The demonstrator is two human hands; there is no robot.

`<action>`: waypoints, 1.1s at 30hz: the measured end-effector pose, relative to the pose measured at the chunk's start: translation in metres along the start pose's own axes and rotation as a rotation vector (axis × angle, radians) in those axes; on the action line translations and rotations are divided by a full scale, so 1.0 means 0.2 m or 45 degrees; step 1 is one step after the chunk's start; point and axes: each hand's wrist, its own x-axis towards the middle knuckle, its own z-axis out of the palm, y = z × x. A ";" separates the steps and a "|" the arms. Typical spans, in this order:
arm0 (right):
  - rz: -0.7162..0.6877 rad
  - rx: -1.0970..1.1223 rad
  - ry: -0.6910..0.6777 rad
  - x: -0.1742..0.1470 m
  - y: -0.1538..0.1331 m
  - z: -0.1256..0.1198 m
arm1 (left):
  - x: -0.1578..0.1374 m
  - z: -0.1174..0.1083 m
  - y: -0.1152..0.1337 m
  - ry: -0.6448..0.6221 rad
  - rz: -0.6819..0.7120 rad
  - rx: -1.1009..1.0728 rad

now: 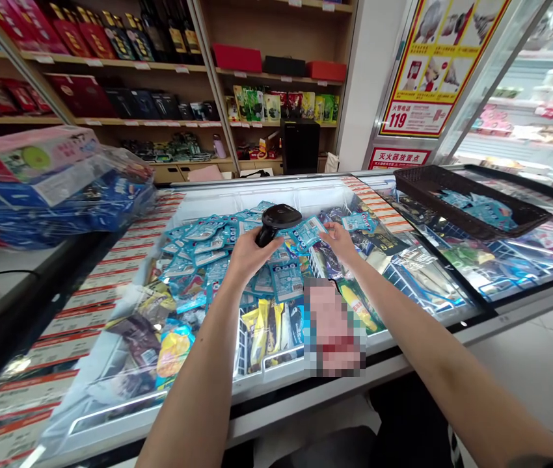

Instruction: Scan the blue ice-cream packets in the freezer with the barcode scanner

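My left hand (253,252) is wrapped round the handle of a black barcode scanner (281,216), whose head points to the right. In my right hand (339,242) a blue packet (310,231) is pinched by its right edge, just right of the scanner head. Beneath both hands lies a heap of similar blue packets (208,242) inside the chest freezer (193,203). Another blue packet (358,222) rests just beyond my right hand. Yellow-wrapped packets (263,333) stand in a white wire basket nearer to me.
A dark brown plastic basket (515,227) holding several blue packets sits on the freezer's right part. Boxes in clear plastic (56,188) are stacked at the left. A blurred pink object (332,325) lies at the front rim. Shelves (159,65) of goods stand behind.
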 end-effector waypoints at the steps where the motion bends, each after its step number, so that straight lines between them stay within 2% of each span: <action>1: -0.006 0.020 -0.041 0.00 0.00 -0.01 | 0.00 0.00 0.00 -0.004 -0.017 -0.022; 7: -0.017 0.123 0.030 -0.02 0.02 -0.04 | -0.01 0.00 0.04 -0.062 -0.082 -0.100; 13: -0.020 0.103 0.028 -0.01 0.04 -0.03 | -0.02 0.01 0.06 -0.121 -0.030 0.063; 17: -0.051 0.056 0.006 -0.01 0.04 -0.04 | -0.02 0.02 0.05 -0.131 0.008 0.168; 23: -0.033 0.104 0.002 -0.01 0.03 -0.04 | -0.01 0.03 0.04 -0.132 0.009 0.186; 33: -0.012 0.160 0.078 0.00 0.05 -0.04 | -0.02 0.03 0.05 -0.129 0.024 0.201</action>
